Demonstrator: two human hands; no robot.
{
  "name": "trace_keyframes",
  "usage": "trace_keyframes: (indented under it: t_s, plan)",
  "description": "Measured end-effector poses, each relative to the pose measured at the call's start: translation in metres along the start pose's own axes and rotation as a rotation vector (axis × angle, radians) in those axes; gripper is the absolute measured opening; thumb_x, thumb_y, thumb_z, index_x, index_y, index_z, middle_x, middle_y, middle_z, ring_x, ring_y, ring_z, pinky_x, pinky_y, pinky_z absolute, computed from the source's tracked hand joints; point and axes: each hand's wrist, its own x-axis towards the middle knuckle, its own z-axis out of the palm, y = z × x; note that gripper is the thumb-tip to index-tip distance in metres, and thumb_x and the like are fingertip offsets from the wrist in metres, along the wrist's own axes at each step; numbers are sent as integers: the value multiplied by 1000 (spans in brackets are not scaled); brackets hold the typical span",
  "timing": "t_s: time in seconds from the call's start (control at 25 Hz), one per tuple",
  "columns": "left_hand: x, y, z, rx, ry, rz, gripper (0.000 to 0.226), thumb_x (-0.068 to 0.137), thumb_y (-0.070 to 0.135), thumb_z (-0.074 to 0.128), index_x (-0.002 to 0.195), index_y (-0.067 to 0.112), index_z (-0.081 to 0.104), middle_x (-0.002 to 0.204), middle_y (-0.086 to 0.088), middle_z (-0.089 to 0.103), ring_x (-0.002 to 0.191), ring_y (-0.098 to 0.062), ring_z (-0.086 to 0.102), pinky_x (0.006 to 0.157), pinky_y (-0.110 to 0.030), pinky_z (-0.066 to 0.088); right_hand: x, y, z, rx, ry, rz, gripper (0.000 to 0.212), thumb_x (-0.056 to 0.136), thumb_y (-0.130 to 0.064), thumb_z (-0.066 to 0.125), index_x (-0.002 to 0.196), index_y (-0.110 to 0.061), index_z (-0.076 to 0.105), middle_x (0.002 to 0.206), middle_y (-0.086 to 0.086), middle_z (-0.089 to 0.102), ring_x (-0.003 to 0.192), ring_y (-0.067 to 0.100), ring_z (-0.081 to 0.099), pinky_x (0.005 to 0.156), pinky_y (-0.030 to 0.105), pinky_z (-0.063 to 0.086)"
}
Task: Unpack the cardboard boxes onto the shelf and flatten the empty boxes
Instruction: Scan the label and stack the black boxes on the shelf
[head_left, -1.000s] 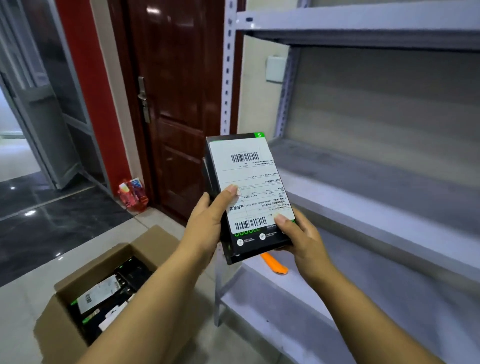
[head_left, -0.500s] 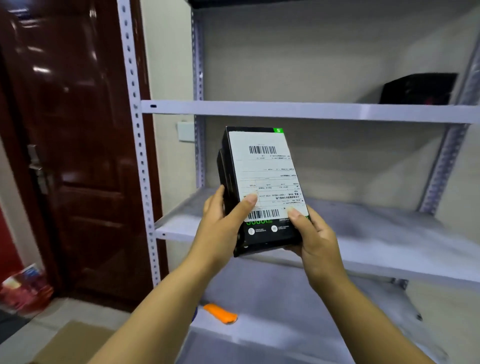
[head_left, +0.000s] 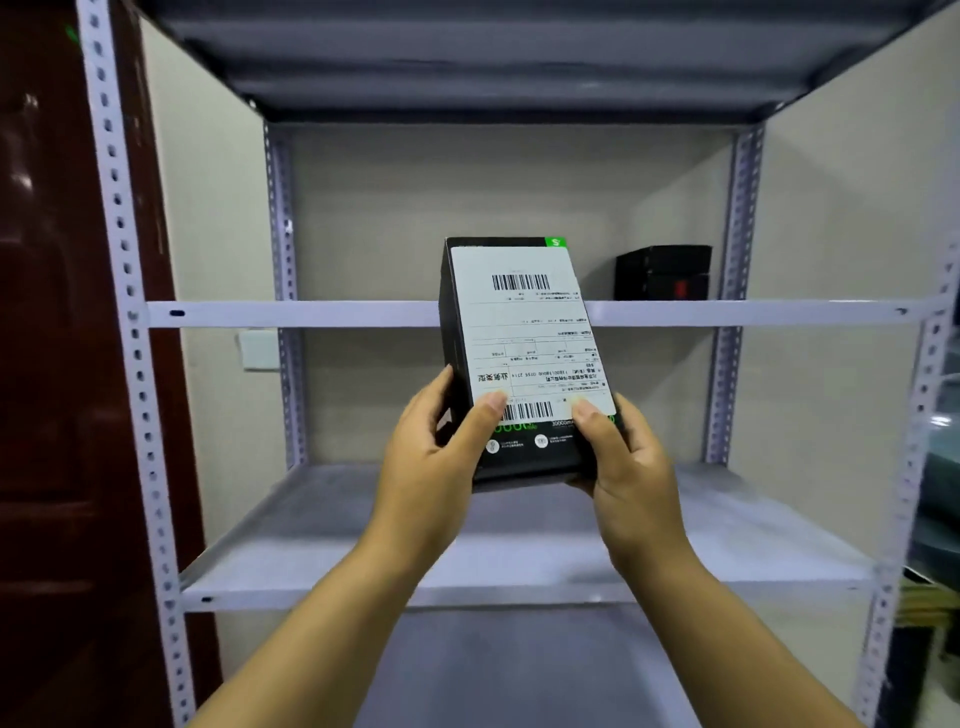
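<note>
Grey metal shelf (head_left: 311, 314) fills my view. At centre frame, my left hand (head_left: 431, 462) and right hand (head_left: 626, 467) grip a black box (head_left: 519, 358) with a white shipping label, upright. Another black box (head_left: 662, 273) sits upper right.

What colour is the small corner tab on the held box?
Green, at the top right corner of the black box; head view.

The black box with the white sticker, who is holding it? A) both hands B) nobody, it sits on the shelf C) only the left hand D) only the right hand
A: the left hand and the right hand each grip a lower side of the black box, thumbs on its white label, in front of the shelf.
</note>
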Motion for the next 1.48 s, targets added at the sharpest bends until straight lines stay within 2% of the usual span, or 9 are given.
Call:
trace_keyframes:
  t_s: [0.28, 0.44, 0.6, 0.76, 0.92, 1.08, 1.2, 1.36, 1.48]
  plan:
    - [60, -4, 50, 3, -29, 86, 62, 72, 49, 68, 126, 28, 47, 121, 17, 63, 115, -1, 57, 96, -28, 47, 59, -21, -38, -73, 169, -107, 52, 66, -63, 64, 109, -33, 59, 107, -8, 71, 105, 15, 66, 94, 50, 51]
    - [89, 0, 79, 70, -64, 150, 48, 84, 34, 69, 126, 31, 48, 108, 31, 64, 105, 11, 57, 84, -13, 46, 98, -34, -59, -135, 210, -86, 59, 63, -71, 62, 106, -30, 61, 102, -8, 70, 98, 15, 67, 89, 51, 53]
    - [123, -3, 103, 107, -147, 168, 46, 82, 45, 61, 126, 33, 54, 119, 21, 64, 113, 1, 58, 97, -28, 45, 131, -44, -82, -210, 206, -74, 52, 70, -74, 56, 92, -27, 65, 93, -5, 71, 92, 19, 67, 85, 52, 54]
    - [153, -8, 120, 159, -177, 116, 36, 90, 44, 56, 123, 29, 60, 115, 18, 67, 107, 0, 62, 93, -26, 46, 156, -53, -103, -247, 104, -64, 33, 88, -57, 54, 90, -27, 68, 89, -12, 73, 91, 11, 68, 90, 46, 54]
    - [178, -12, 130, 209, -123, 41, 28, 93, 45, 54, 109, 27, 67, 101, 13, 72, 96, -5, 67, 88, -29, 49, 182, -57, -119, -339, -15, -77, 32, 88, -53, 58, 91, -24, 71, 88, -10, 74, 90, 12, 70, 91, 46, 54]
    - [195, -7, 131, 249, -123, -33, 23, 93, 41, 54, 98, 23, 69, 89, 10, 74, 85, -5, 70, 75, -19, 50, 206, -66, -130, -569, -105, -143, 34, 86, -53, 61, 99, -22, 69, 92, -6, 73, 90, 11, 67, 86, 37, 55]
    - [207, -9, 126, 269, -181, -92, 18, 92, 34, 58, 98, 21, 69, 92, 5, 75, 87, -9, 71, 83, -23, 52, 225, -73, -139, -695, -219, -146, 27, 85, -49, 65, 94, -24, 68, 87, -6, 74, 84, 11, 69, 77, 29, 56]
    - [224, -20, 121, 313, -179, -122, 12, 87, 30, 66, 96, 22, 71, 95, 5, 75, 94, -12, 70, 99, -35, 48, 250, -70, -148, -805, -300, -124, 33, 78, -52, 69, 96, -24, 67, 94, 7, 73, 90, 27, 69, 84, 48, 56]
    - [234, -23, 123, 391, -137, -158, 20, 83, 34, 70, 98, 21, 70, 97, 3, 74, 96, -14, 69, 99, -37, 48, 266, -63, -149, -830, -291, -129, 47, 75, -51, 72, 105, -15, 67, 96, 6, 72, 90, 26, 69, 86, 47, 55]
